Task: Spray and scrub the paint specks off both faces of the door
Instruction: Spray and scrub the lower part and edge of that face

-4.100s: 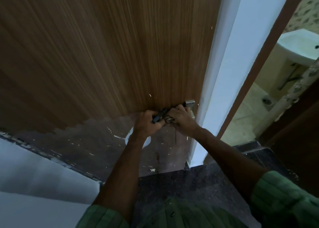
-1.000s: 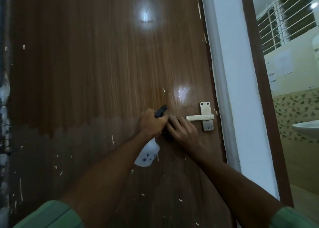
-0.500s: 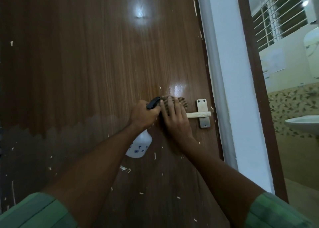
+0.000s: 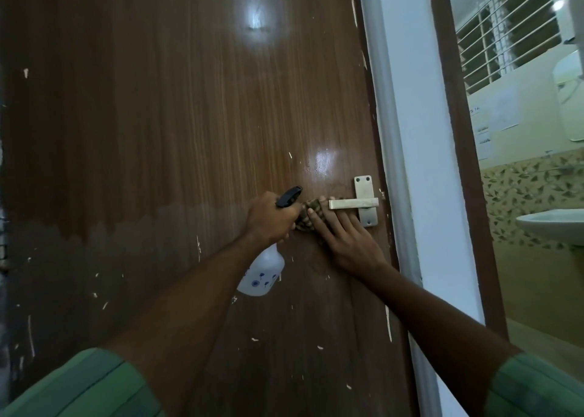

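Observation:
The brown wood-grain door (image 4: 177, 126) fills the view, with white paint specks scattered over its lower half. My left hand (image 4: 271, 217) grips the neck of a white spray bottle (image 4: 262, 274) with a black trigger head; the bottle hangs down below my fist. My right hand (image 4: 344, 239) lies flat, fingers straight, and presses a checked cloth (image 4: 308, 216) against the door just left of the metal lever handle (image 4: 360, 203). The cloth is mostly hidden under my fingers.
A white door frame (image 4: 410, 164) stands right of the door. Beyond it a bathroom shows a white basin (image 4: 556, 227), patterned wall tiles and a barred window. The door's hinge edge runs down the far left.
My right hand and the cloth have slid right and slightly down, closer to the lever handle. My left hand still grips the spray bottle in much the same spot.

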A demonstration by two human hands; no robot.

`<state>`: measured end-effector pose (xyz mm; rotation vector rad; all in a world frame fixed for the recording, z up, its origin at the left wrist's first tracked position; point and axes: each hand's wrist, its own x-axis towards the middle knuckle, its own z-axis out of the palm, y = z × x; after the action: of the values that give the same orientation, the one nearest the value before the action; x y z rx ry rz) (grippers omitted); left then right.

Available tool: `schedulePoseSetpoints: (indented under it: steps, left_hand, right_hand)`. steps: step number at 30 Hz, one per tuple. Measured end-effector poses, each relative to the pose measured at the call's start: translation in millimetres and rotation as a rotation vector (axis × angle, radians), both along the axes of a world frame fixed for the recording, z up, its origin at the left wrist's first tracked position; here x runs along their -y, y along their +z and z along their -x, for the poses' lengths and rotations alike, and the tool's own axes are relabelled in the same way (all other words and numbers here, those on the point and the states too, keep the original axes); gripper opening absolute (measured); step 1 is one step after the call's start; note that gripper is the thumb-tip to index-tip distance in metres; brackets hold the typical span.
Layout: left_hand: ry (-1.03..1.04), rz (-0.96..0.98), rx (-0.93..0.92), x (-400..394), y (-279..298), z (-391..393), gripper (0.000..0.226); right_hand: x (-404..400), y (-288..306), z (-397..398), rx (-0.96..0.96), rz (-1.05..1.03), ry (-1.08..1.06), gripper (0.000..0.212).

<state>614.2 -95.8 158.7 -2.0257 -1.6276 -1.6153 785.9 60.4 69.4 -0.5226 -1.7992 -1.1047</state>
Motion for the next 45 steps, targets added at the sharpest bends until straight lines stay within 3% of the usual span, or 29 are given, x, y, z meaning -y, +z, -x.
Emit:
schedulePoseSetpoints:
  steps: [3, 10, 12, 15, 17, 21, 30, 32, 36, 40, 42, 45]
  left_hand:
    - [-0.013, 0.011, -0.001, 1, -4, -6, 0.032]
    - [-0.036, 0.044, 0.014, 3, -4, -21, 0.032]
    - [-0.038, 0.059, 0.038, -1, -8, -20, 0.032]
    - [-0.022, 0.072, 0.029, -1, -15, -24, 0.034]
    - [-0.033, 0.089, 0.047, -3, -26, -31, 0.033]
    - [-0.039, 0.101, 0.073, -6, -36, -36, 0.034]
    - [-0.029, 0.107, 0.045, -9, -45, -33, 0.03]
    - [-0.017, 0.103, 0.068, -7, -44, -27, 0.03]
    - [0.033, 0.096, 0.053, -6, -43, -7, 0.033]
    - [0.068, 0.074, 0.071, -4, -39, 21, 0.032]
    - [0.088, 0.067, 0.084, 2, -37, 32, 0.028]
    - [0.118, 0.03, 0.135, 10, -31, 51, 0.03]
  right_hand:
    - [-2, -5, -2, -0.026, 0.046, 0.004, 0.07]
    - [-6, -45, -2, -0.228, 0.016, 0.066, 0.053]
    - [-5, -55, -10, -0.183, -0.043, 0.067, 0.048]
    - [-5, -51, -34, 0.034, -0.133, 0.017, 0.04]
    - [-10, -47, -59, 0.048, -0.119, -0.001, 0.039]
    - [-11, -48, -74, -0.254, 0.128, -0.003, 0.059]
    - [14, -78, -21, -0.688, 0.362, 0.053, 0.06]
    - [14, -78, -15, -0.596, 0.313, 0.065, 0.059]
    - [7, -51, -6, -0.196, 0.096, 0.071, 0.066]
    - [10, 0, 30, 0.161, -0.175, 0.096, 0.05]
    - [19, 26, 49, 0.113, -0.18, 0.083, 0.049]
    - [36, 52, 85, -0.228, -0.051, 0.109, 0.056]
